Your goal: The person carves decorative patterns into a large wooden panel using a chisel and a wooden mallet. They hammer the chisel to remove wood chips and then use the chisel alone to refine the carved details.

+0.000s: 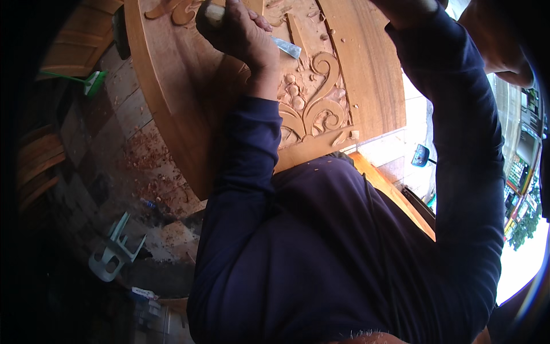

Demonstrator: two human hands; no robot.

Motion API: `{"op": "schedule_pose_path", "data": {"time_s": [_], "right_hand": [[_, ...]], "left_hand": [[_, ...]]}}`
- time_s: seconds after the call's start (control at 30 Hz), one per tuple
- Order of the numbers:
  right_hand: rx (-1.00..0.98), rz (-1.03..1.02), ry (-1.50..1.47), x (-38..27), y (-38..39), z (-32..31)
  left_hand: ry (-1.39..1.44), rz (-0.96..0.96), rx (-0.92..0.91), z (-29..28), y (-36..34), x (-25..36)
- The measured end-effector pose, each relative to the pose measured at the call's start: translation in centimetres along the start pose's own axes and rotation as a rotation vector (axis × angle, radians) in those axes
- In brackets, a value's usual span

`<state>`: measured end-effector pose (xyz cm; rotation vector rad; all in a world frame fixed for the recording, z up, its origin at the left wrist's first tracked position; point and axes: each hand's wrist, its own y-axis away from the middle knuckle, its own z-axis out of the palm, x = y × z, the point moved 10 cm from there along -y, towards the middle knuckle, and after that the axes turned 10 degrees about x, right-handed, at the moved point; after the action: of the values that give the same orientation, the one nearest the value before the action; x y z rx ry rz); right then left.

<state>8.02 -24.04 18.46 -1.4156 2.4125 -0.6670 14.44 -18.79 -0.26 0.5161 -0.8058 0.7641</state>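
My left hand (249,37) is closed around a chisel at the top of the view. The pale butt of its handle pokes out at one side of the fist, and a flat grey metal blade (287,48) shows at the other. Beneath lies a large curved wooden panel (372,86) with raised scrollwork (323,106) cut into a sunken field. Loose shavings and chips lie in the carving and along its border. My right hand (404,10) reaches over the panel's far right side; only the wrist end shows, and its fingers fall outside the picture.
Wood shavings (150,157) litter the tiled floor at the left. A pale green plastic chair or stool (117,252) lies there, near a green broom (94,83) and wooden furniture (80,37). Bare skin (494,40) beyond my right sleeve is unclear. Bright street at right.
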Motion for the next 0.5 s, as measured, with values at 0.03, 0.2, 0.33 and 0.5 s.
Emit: {"op": "schedule_pose_path", "data": {"time_s": [0.03, 0.2, 0.33, 0.5], "right_hand": [[-0.055, -0.054, 0.023, -0.3, 0.2, 0.4], [-0.304, -0.201, 0.177, -0.3, 0.8, 1.1], [0.102, 0.061, -0.183, -0.4, -1.5, -0.8], [-0.339, -0.403, 0.212, -1.1, -0.1, 4.3]], "left_hand": [[0.005, -0.002, -0.007, -0.1, 0.0, -0.3], [0.036, -0.098, -0.056, 0.8, 1.3, -1.2], [-0.074, -0.044, -0.006, -0.8, 0.4, -1.9], [0.117, -0.230, -0.028, -0.7, 1.0, -4.5]]}}
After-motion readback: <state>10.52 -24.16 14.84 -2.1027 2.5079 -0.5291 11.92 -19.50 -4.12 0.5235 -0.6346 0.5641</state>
